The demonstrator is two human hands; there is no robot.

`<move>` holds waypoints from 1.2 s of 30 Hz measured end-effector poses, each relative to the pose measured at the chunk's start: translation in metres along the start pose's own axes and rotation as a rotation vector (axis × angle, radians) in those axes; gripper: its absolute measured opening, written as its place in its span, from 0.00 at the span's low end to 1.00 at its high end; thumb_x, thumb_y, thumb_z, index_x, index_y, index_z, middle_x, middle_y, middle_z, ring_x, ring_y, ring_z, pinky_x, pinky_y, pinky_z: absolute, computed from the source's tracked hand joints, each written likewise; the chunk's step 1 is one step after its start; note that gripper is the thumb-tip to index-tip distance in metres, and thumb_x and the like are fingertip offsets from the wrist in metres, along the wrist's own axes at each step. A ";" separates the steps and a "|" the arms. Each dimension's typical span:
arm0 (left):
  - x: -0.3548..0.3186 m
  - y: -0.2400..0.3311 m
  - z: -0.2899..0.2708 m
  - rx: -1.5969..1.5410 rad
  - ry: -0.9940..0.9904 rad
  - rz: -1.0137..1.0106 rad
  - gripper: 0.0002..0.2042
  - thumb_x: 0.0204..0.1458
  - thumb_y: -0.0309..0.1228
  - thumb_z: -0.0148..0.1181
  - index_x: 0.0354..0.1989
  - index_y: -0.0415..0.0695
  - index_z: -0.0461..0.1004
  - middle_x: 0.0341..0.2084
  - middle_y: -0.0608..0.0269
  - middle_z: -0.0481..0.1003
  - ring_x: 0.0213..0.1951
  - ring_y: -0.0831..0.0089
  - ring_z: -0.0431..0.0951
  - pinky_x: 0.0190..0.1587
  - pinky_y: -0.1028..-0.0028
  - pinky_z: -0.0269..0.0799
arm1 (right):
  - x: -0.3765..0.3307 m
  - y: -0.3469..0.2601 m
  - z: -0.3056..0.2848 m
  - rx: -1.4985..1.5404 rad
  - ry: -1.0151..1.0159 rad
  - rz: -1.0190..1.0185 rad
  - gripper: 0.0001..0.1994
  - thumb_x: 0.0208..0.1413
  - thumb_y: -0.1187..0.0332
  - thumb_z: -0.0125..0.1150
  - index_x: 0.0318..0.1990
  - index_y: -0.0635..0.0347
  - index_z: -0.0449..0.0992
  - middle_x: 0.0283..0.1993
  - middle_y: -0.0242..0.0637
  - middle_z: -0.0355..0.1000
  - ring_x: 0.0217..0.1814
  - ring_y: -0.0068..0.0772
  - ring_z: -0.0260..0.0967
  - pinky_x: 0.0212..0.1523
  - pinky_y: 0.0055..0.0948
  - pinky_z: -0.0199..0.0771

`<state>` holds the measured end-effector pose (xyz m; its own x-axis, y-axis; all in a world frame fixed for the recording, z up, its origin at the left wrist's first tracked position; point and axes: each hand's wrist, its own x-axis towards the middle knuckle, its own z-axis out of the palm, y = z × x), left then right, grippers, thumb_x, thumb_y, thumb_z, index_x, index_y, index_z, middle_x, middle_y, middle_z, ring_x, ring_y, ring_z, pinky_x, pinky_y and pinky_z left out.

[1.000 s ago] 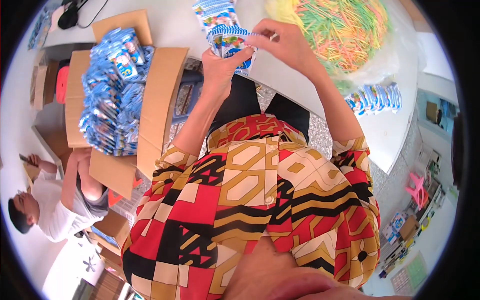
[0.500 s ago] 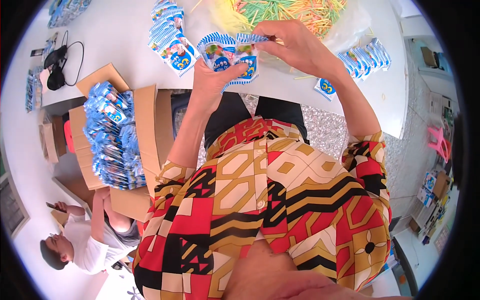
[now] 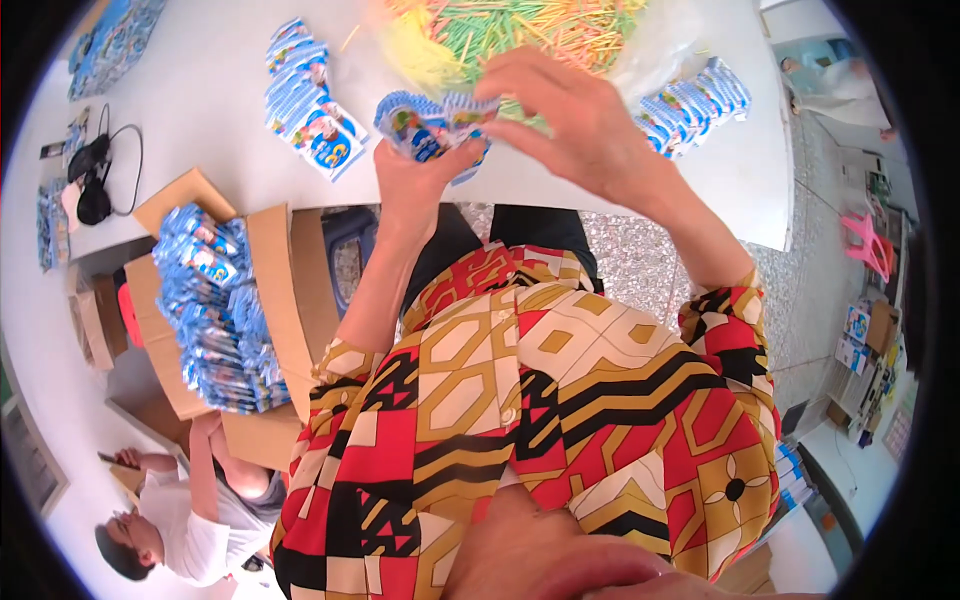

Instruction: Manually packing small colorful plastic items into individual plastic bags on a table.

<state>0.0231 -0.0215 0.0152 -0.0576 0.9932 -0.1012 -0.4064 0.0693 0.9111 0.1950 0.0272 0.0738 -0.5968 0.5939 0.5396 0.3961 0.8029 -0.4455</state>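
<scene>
My left hand [image 3: 405,190] is closed around small blue-and-white printed packets [image 3: 415,125], thumb across their front, just above the table's near edge. From the right, my right hand [image 3: 575,125] reaches over them. Its thumb and bent fingers are at the right packet's upper edge; motion blur softens the fingertips. Behind my hands lies a heap of thin green, yellow and orange sticks [image 3: 545,40] on clear plastic. Overlapping packets of the same kind [image 3: 325,135] lie in a row to the left. A similar row [image 3: 695,110] lies to the right, partly behind my right forearm.
An open cardboard box [image 3: 275,290] full of blue packets [image 3: 215,310] stands left of me. A black object with a cord [image 3: 92,185] lies on the white table [image 3: 210,110]. One person [image 3: 190,510] sits at lower left; a pink stool [image 3: 865,245] is at right.
The view has shifted, so the table and box appear farther left. My right hand has come lower over the packets, its fingers and thumb farther apart. My left hand keeps its hold.
</scene>
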 end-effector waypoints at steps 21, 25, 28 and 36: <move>0.006 -0.016 0.001 0.120 -0.035 0.047 0.12 0.41 0.18 0.66 0.35 0.38 0.73 0.29 0.67 0.76 0.31 0.82 0.74 0.33 0.81 0.70 | 0.006 -0.004 -0.002 -0.074 -0.196 -0.001 0.02 0.49 0.71 0.57 0.30 0.57 0.71 0.23 0.32 0.67 0.23 0.33 0.70 0.20 0.30 0.68; 0.015 -0.012 0.002 -0.014 -0.002 0.061 0.15 0.41 0.18 0.66 0.38 0.38 0.72 0.32 0.64 0.77 0.33 0.79 0.76 0.37 0.78 0.73 | 0.031 0.020 -0.019 0.575 -0.144 0.419 0.06 0.53 0.67 0.59 0.34 0.59 0.76 0.24 0.27 0.70 0.22 0.18 0.66 0.22 0.20 0.65; 0.016 -0.007 0.001 -0.095 -0.026 0.030 0.16 0.40 0.17 0.66 0.40 0.37 0.72 0.34 0.62 0.77 0.35 0.76 0.77 0.40 0.75 0.75 | 0.046 0.084 -0.019 0.145 0.051 0.391 0.08 0.54 0.67 0.58 0.38 0.59 0.77 0.25 0.26 0.70 0.25 0.13 0.64 0.25 0.16 0.64; 0.012 -0.001 -0.002 -0.147 -0.084 0.007 0.20 0.40 0.15 0.64 0.45 0.40 0.70 0.37 0.59 0.76 0.38 0.71 0.78 0.42 0.71 0.76 | 0.069 0.193 0.001 -0.454 0.018 0.107 0.08 0.52 0.72 0.58 0.39 0.62 0.77 0.31 0.37 0.74 0.32 0.32 0.72 0.34 0.27 0.72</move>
<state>0.0209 -0.0097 0.0121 0.0129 0.9983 -0.0561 -0.5359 0.0543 0.8425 0.2296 0.2232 0.0249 -0.5253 0.6720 0.5220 0.7225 0.6763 -0.1435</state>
